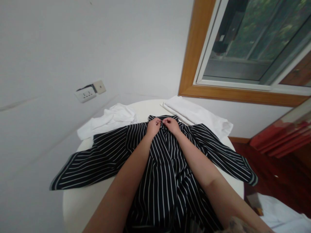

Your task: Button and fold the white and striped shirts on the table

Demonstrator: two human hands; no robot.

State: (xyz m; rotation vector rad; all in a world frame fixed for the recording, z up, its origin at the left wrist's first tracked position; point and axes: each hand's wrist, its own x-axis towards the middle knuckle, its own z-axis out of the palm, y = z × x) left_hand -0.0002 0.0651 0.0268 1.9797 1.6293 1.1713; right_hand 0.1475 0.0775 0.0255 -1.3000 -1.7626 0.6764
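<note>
Left hand [154, 127] and right hand [171, 125] each had a pinching grip on the striped garment [161, 181] at its collar [163, 116]. It lay spread across the tabletop [81, 207], sleeves [82, 168] either side of the grip. White cloths [110, 119] lay left and right beyond.

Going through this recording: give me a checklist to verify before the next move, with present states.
1. Bare left hand at the striped collar of the black cloth garment with white stripes: ok.
2. Bare right hand at the collar: ok.
3. Both striped sleeves spread outward: ok.
4. Sleeve ends within the round white tabletop: not ok, both reach past its edge.
5. Garment front smooth: not ok, creased.
6. Collar closed in front: cannot tell, fingers obscure it.
</note>
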